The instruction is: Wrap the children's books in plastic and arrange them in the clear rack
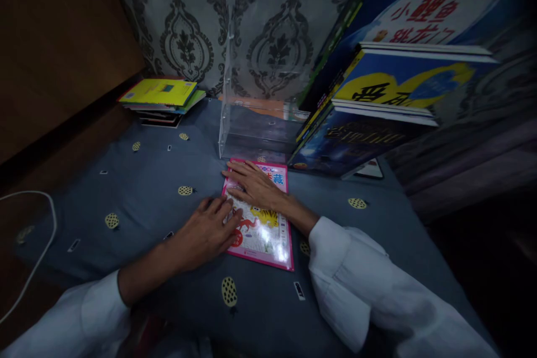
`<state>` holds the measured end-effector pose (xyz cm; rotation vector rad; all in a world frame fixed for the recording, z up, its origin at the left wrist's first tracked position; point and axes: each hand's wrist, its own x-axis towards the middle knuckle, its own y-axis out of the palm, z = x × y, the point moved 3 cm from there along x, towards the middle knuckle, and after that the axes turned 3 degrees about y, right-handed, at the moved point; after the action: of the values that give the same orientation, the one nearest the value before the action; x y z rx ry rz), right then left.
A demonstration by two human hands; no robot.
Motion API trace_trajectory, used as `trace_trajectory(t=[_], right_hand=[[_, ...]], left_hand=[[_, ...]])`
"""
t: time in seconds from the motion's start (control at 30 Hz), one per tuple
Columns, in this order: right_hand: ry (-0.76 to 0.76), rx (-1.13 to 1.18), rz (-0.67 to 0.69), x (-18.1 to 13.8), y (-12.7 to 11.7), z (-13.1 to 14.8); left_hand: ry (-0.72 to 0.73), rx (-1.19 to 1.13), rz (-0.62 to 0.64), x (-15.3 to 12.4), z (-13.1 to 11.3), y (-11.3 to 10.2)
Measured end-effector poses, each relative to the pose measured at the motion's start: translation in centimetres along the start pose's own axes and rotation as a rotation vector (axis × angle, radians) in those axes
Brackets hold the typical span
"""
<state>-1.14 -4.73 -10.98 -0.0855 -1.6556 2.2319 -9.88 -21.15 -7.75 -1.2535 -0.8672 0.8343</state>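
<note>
Book (pixel 268 243) lay flat on the cloth (pixel 146 179) in the head view, my right hand (pixel 260 185) spread over its upper part, my left hand (pixel 207 233) loosely bent at its left edge, neither gripping. It looked light, thin, probably slippery; its bare right edge seemed best to pinch. Beyond, the clear rack (pixel 225 123) held upright books (pixel 377 89) on its right.

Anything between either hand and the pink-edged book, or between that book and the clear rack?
Nothing visible. The left hand and right hand both rest on the pink-edged book; the clear rack stands right beyond its far edge.
</note>
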Motion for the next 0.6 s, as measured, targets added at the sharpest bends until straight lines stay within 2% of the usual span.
trace_trajectory(t=[0.23, 0.4, 0.6], right_hand=[[-0.002, 0.078, -0.024, 0.3, -0.3, -0.8], [-0.036, 0.190, -0.132, 0.4, 0.6, -2.2], [0.028, 0.205, -0.262, -0.3, 0.6, -2.9]], left_hand=[[0.026, -0.027, 0.088, 0.7, 0.9, -0.8], [-0.016, -0.073, 0.095, 1.7, 2.3, 0.7], [-0.020, -0.148, 0.130, 4.6, 4.9, 1.9]])
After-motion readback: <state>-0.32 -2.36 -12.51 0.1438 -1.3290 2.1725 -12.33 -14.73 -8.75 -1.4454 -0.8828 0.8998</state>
